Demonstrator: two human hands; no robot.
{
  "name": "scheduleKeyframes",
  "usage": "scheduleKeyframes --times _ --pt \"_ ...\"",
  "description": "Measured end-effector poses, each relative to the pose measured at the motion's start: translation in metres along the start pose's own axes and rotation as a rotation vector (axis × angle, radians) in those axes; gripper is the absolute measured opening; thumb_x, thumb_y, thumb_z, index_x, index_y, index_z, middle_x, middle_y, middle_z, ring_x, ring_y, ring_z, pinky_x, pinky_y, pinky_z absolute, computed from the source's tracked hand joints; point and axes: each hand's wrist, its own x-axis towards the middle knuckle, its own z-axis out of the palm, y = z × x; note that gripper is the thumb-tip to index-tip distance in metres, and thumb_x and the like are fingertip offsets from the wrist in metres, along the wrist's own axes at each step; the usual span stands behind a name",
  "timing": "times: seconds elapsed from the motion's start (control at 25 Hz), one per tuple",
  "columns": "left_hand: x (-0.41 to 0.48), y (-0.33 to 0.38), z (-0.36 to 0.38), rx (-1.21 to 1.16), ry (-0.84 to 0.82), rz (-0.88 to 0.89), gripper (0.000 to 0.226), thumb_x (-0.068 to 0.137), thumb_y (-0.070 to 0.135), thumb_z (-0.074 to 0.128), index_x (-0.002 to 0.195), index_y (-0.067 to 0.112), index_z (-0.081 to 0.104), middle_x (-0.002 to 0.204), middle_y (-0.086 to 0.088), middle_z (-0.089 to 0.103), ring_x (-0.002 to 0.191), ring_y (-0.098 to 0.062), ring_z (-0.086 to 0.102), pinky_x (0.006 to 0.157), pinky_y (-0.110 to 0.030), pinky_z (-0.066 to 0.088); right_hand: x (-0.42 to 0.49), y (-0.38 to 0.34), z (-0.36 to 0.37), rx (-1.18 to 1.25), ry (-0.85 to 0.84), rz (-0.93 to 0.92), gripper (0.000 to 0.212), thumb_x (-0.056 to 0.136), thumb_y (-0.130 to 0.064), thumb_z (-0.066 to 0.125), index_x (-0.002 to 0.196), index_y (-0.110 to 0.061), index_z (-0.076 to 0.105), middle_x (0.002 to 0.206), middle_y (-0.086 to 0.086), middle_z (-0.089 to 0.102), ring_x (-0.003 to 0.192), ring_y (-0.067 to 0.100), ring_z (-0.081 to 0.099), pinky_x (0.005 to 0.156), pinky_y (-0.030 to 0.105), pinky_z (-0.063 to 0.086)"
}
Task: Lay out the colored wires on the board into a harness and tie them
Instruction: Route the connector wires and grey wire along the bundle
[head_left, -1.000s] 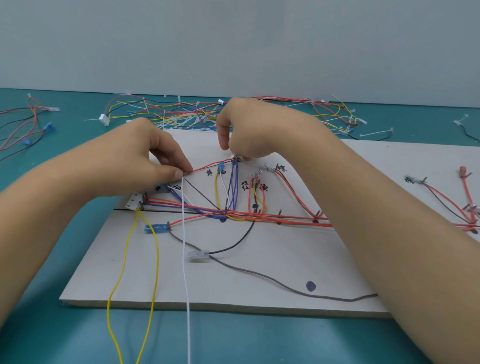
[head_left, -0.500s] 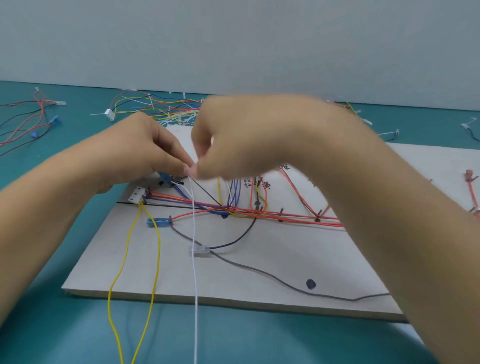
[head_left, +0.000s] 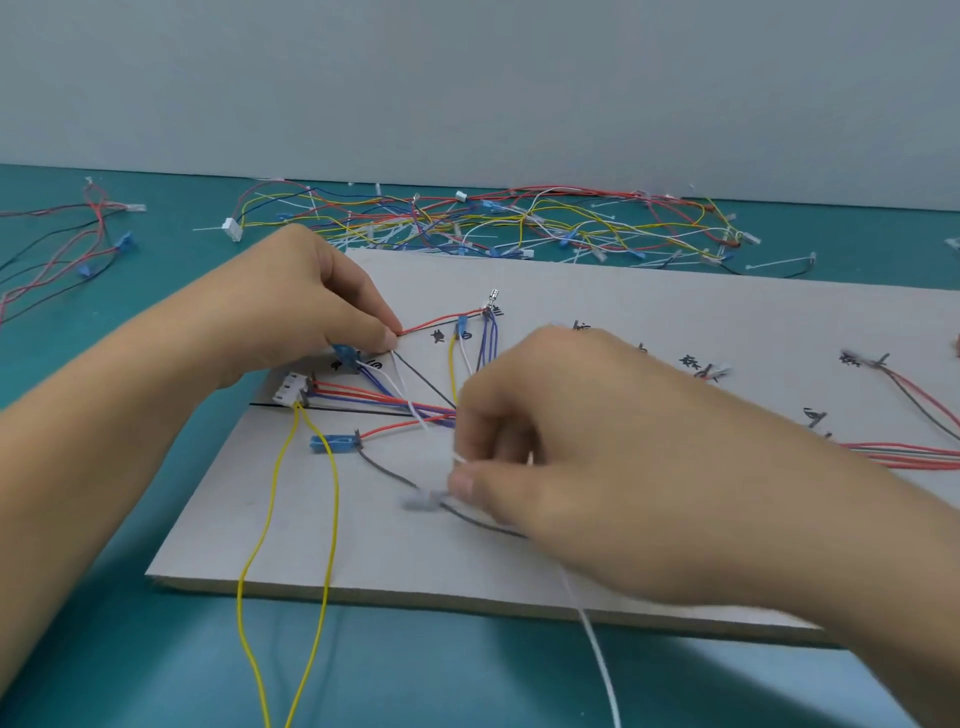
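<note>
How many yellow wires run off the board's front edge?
2: the left yellow wire and the right yellow wire, side by side near the left corner of the board. The right hand may hide others.

The only writing I can spot is black marker handwriting on the board (head_left: 395, 551), all Chinese characters next to the pins. The clearest character (head_left: 439, 336) reads 黄, just left of the top end of a yellow wire (head_left: 452, 374). Its neighbour character (head_left: 467, 335) looks like 白 to me, but a blue connector (head_left: 461, 326) half covers it, so don't quote me. The marks further right (head_left: 693, 361) are smeared by motion blur and unreadable.
</note>
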Motion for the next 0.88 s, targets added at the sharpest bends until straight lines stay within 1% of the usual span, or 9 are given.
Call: scheduleKeyframes --times 0.08,0.2,0.28,0.32,0.44,0.56,0.68,0.76,0.88 --pt "0.0 0.0 -0.001 0.01 0.012 -0.007 0.013 0.073 0.021 0.089 0.075 0.032 0.084 0.074 -0.003 0.079 0.092 -0.037 0.073 0.09 -0.051 0.058 -0.007 0.01 -0.011 0.091 -0.064 0.018 0.015 0.09 -0.034 0.071 0.081 -0.023 0.071 0.065 -0.009 0.072 0.053 0.004 0.063 0.062 0.03 0.056" --pt "-0.001 0.001 -0.001 0.036 0.012 0.01 0.013 0.077 0.021 0.087 0.076 0.033 0.083 0.073 -0.001 0.078 0.079 -0.031 0.073 0.077 -0.044 0.06 -0.01 0.032 -0.019 0.083 -0.066 0.077 0.014 0.095 -0.036 0.063 0.088 -0.027 0.072 0.059 -0.019 0.067 0.048 0.002 0.058 0.054 0.029 0.05" --pt "-0.001 0.001 0.001 0.091 0.027 0.024 0.01 0.079 0.024 0.086 0.076 0.032 0.082 0.068 0.007 0.075 0.057 -0.013 0.067 0.057 -0.03 0.055 -0.008 0.04 -0.015 -0.038 -0.056 0.08 0.012 0.095 -0.036 0.059 0.091 -0.032 0.069 0.058 -0.025 0.061 0.052 -0.001 0.054 0.051 0.024 0.038" --pt "-0.002 0.003 0.002 0.147 0.066 0.041 0.009 0.079 0.027 0.086 0.075 0.032 0.08 0.065 0.013 0.072 0.05 -0.002 0.061 0.052 -0.023 0.047 -0.007 0.042 -0.015 -0.063 -0.05 0.086 0.011 0.095 -0.035 0.059 0.09 -0.033 0.069 0.059 -0.026 0.059 0.053 -0.002 0.053 0.051 0.023 0.035" --pt "-0.008 0.011 0.005 0.285 0.19 0.177 0.012 0.076 0.029 0.086 0.076 0.036 0.076 0.076 0.025 0.068 0.072 0.003 0.061 0.056 -0.02 0.039 -0.006 0.045 -0.017 -0.052 -0.03 0.118 0.01 0.092 -0.033 0.06 0.09 -0.034 0.07 0.059 -0.024 0.06 0.053 -0.004 0.054 0.049 0.021 0.035" --pt "-0.022 0.022 0.015 0.268 0.003 0.422 0.013 0.079 0.028 0.084 0.08 0.039 0.077 0.087 0.021 0.07 0.082 -0.005 0.065 0.06 -0.02 0.04 -0.006 0.048 -0.019 -0.002 -0.028 0.152 0.014 0.092 -0.026 0.062 0.087 -0.034 0.072 0.061 -0.023 0.065 0.055 -0.004 0.058 0.046 0.016 0.039" --pt "-0.031 0.03 0.025 0.241 -0.214 0.535 0.014 0.083 0.027 0.072 0.087 0.038 0.079 0.088 0.018 0.073 0.083 -0.011 0.068 0.066 -0.024 0.046 -0.005 0.053 -0.025 0.107 -0.055 0.174 0.014 0.094 -0.017 0.062 0.084 -0.026 0.068 0.064 -0.01 0.073 0.049 0.004 0.061 0.041 0.016 0.044" --pt "-0.031 0.029 0.026 0.243 -0.243 0.576 0.021 0.079 0.025 0.064 0.087 0.037 0.08 0.087 0.019 0.074 0.082 -0.013 0.068 0.068 -0.023 0.046 -0.005 0.057 -0.029 0.141 -0.059 0.194 0.015 0.094 -0.016 0.064 0.08 -0.021 0.066 0.063 -0.003 0.073 0.046 0.007 0.06 0.041 0.021 0.048" --pt "-0.03 0.028 0.027 0.238 -0.234 0.595 0.016 0.078 0.028 0.066 0.082 0.037 0.079 0.086 0.018 0.075 0.079 -0.013 0.069 0.063 -0.013 0.041 -0.005 0.064 -0.036 0.15 -0.03 0.207 0.017 0.094 -0.012 0.065 0.078 -0.017 0.067 0.065 0.001 0.074 0.048 0.012 0.064 0.043 0.024 0.05"
